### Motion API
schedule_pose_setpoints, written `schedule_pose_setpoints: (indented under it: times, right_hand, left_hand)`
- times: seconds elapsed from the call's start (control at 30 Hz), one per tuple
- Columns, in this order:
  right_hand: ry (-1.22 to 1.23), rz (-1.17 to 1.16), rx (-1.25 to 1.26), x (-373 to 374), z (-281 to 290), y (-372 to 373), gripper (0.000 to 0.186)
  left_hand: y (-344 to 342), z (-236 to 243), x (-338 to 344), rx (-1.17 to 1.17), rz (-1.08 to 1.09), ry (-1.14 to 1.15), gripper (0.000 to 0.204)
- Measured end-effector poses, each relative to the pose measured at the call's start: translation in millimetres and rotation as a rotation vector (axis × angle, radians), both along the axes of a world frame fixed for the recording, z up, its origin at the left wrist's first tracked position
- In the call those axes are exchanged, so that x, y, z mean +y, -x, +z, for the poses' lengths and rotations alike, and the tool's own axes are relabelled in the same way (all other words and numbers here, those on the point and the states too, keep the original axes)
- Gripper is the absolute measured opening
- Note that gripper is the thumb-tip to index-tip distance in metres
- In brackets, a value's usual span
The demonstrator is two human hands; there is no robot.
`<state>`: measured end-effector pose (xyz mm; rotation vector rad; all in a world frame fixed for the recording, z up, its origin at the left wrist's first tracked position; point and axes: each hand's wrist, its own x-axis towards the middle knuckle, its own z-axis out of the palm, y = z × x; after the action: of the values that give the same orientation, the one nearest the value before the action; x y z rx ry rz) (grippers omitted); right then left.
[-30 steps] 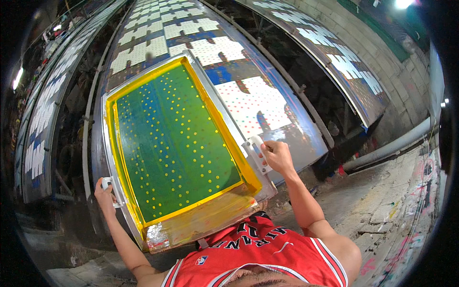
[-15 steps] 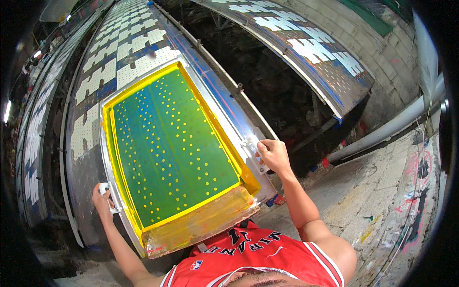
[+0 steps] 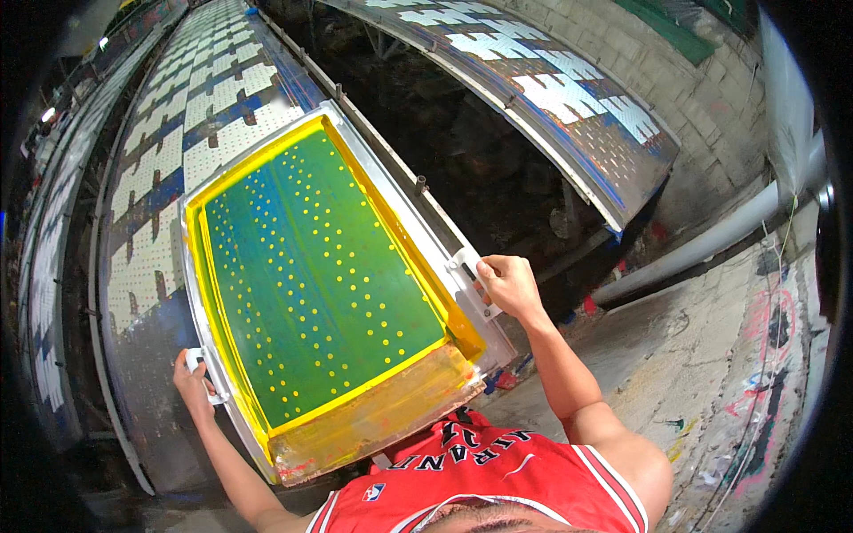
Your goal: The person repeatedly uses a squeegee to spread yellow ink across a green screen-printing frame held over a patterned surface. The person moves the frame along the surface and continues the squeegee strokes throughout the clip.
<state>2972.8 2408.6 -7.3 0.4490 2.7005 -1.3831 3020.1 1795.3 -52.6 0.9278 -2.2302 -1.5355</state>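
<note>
A large screen-printing frame [image 3: 194,293] with pale metal sides spans the space in front of me. Its green mesh [image 3: 311,275] carries rows of small yellow dots inside a yellow border, and a brownish-yellow stained strip [image 3: 373,409] runs along the near end. My left hand [image 3: 193,388] is closed round a white handle [image 3: 220,391] on the left side. On the opposite side, my right hand [image 3: 511,286] grips another white handle [image 3: 464,258]. The frame lies over the near part of a long printing table [image 3: 142,355]; whether it touches the surface, I cannot tell.
White dotted pieces [image 3: 133,280] lie in rows along the table. A metal rail [image 3: 373,138] with upright pegs edges its right side. Beyond a dark gap stands another table [image 3: 622,178] with white pieces. A grey pipe [image 3: 689,244] and a stained block wall [image 3: 711,373] are at right.
The frame has shifted right relative to the table and now reaches over the strip beside the rail. Both hands have kept their hold on the handles. My view has turned slightly.
</note>
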Motion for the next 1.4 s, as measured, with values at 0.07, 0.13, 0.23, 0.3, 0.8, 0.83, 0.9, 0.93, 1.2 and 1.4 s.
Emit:
schedule_pose_setpoints:
  times: [0.07, 0.13, 0.23, 0.3, 0.8, 0.83, 0.9, 0.93, 1.2, 1.4]
  right_hand:
    - [-0.013, 0.009, 0.004, 1.0, -0.3, 14.6, 0.031]
    - [-0.031, 0.033, -0.004, 4.4, -2.0, 25.4, 0.031]
    - [-0.003, 0.057, -0.019, 12.7, -7.1, 37.1, 0.031]
    - [0.024, 0.046, -0.034, 18.7, -11.6, 45.6, 0.032]
    - [0.078, 0.157, 0.036, 198.0, -68.0, 103.8, 0.029]
    - [0.088, 0.169, 0.046, 226.9, -68.5, 109.8, 0.029]
    - [0.125, 0.188, 0.060, 270.2, -67.6, 123.3, 0.028]
    - [0.122, 0.178, 0.044, 269.9, -70.0, 126.0, 0.028]
    - [0.111, 0.368, 0.053, 288.7, -66.1, 193.9, 0.028]
    - [0.088, 0.630, 0.040, 232.7, -52.3, 244.9, 0.028]
  left_hand:
    - [12.7, -13.5, 0.7, 0.004, -0.014, 0.003, 0.052]
    - [20.0, -20.6, 1.6, -0.001, -0.014, 0.007, 0.053]
    - [23.1, -23.0, 10.7, 0.012, 0.017, -0.009, 0.052]
    - [26.7, -21.1, 20.1, 0.009, 0.036, -0.011, 0.052]
    - [4.6, -12.4, 225.5, 0.028, 0.168, 0.051, 0.046]
    - [4.0, -7.4, 251.8, -0.002, 0.180, 0.054, 0.047]
    - [4.8, -4.2, 296.3, 0.041, 0.207, 0.054, 0.048]
    - [5.9, -10.5, 298.2, 0.048, 0.230, 0.040, 0.048]
    - [-47.6, -6.0, 367.5, 0.040, 0.413, 0.055, 0.053]
    - [-117.0, -12.6, 375.8, 0.029, 0.648, 0.092, 0.055]
